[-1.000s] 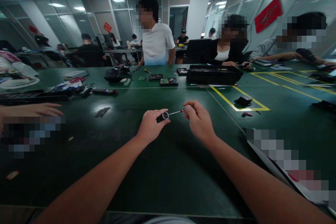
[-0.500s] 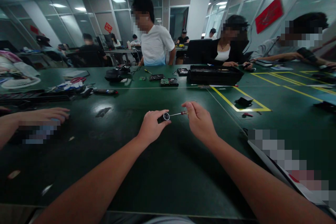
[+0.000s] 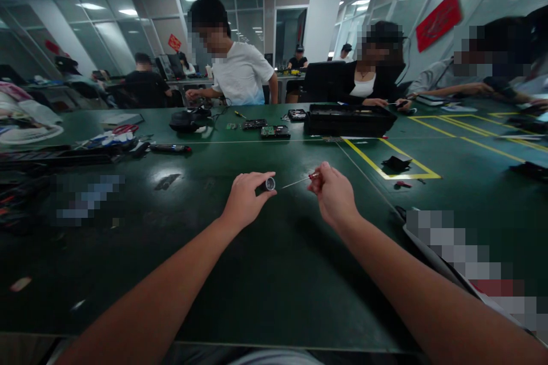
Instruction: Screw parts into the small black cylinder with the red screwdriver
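Observation:
Over the middle of the green table, my left hand (image 3: 247,201) grips a small dark cylinder (image 3: 269,183) between thumb and fingers. Its round, light-rimmed end faces right, and the rest is hidden in the hand. My right hand (image 3: 336,194) is closed around the reddish handle of a thin screwdriver (image 3: 297,182). The metal shaft points left and slightly down toward the cylinder's end. A small gap separates the tip from the cylinder.
Beyond my hands lie opened hard drives (image 3: 275,132) and a long black case (image 3: 350,121). A black bracket (image 3: 397,163) sits inside a yellow taped outline. Left are a dark pen-shaped tool (image 3: 170,149) and red-handled scissors (image 3: 125,129). Co-workers are across the table.
My right hand has drawn the screwdriver back to the right, away from the cylinder. Another person's hand has left the table at left. The standing person has leaned left.

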`<act>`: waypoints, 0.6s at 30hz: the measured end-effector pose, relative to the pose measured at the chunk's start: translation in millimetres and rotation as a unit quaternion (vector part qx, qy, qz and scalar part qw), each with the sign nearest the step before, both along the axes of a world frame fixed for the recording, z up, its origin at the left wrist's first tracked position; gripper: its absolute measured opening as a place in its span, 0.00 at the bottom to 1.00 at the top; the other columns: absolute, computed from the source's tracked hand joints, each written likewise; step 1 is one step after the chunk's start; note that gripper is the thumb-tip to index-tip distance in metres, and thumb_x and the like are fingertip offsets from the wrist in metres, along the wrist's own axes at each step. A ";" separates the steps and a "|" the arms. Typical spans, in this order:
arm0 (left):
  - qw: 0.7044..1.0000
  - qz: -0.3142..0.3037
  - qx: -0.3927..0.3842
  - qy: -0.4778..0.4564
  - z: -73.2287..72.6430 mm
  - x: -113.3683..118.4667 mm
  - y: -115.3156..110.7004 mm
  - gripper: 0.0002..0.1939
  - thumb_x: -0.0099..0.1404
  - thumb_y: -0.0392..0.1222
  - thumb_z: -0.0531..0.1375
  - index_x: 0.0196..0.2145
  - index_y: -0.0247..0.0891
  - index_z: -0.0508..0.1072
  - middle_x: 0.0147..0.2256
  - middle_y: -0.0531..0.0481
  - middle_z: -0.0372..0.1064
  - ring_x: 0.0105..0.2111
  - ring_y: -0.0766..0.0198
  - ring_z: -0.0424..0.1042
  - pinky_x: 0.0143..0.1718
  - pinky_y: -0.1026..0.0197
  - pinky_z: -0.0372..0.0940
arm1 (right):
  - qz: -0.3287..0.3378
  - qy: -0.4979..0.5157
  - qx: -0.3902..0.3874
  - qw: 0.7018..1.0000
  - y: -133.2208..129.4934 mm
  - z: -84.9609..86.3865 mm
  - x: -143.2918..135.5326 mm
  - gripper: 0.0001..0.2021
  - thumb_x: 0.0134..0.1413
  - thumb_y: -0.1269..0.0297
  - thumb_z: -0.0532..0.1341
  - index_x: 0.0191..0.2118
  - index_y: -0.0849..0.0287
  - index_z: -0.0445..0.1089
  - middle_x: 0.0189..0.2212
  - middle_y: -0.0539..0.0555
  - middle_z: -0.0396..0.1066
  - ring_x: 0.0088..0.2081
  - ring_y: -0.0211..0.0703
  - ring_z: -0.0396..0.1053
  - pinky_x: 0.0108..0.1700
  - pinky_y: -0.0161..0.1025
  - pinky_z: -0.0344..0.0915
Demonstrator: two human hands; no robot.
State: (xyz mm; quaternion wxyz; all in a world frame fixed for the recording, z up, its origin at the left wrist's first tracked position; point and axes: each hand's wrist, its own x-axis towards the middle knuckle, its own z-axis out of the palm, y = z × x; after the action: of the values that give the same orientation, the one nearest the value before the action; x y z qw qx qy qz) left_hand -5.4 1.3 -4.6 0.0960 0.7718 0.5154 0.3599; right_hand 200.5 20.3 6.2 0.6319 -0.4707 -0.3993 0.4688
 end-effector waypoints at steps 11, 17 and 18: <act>1.000 0.006 -0.018 0.006 -4.0 3.0 -0.7 0.23 0.64 0.43 0.69 0.56 0.47 0.73 0.46 0.51 0.76 0.45 0.55 0.71 0.55 0.47 0.61 | 0.011 -0.147 0.114 0.983 -9.3 -0.8 -5.9 0.11 0.65 0.54 0.57 0.38 0.55 0.69 0.29 0.50 0.71 0.30 0.41 0.68 0.35 0.41 0.64; 1.000 0.010 -0.023 0.002 -1.7 4.8 -3.1 0.22 0.64 0.43 0.69 0.55 0.47 0.73 0.46 0.51 0.76 0.45 0.55 0.71 0.55 0.48 0.61 | 0.010 -0.196 0.126 0.972 -12.1 2.5 -5.1 0.12 0.65 0.53 0.57 0.38 0.56 0.70 0.29 0.51 0.72 0.30 0.41 0.68 0.35 0.41 0.65; 1.000 0.011 -0.025 0.002 -1.5 4.8 -3.2 0.22 0.64 0.43 0.69 0.55 0.47 0.73 0.46 0.50 0.76 0.45 0.55 0.71 0.54 0.48 0.61 | 0.008 -0.212 0.127 0.969 -13.7 4.5 -4.3 0.13 0.64 0.52 0.57 0.38 0.56 0.71 0.28 0.51 0.72 0.30 0.41 0.68 0.35 0.41 0.64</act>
State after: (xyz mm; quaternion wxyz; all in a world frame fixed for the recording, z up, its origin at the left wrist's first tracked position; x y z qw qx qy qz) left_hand -0.6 -1.9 -6.1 0.1103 0.7641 0.5327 0.3467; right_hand 196.2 6.6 10.7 0.5836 -0.4721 -0.5841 0.3087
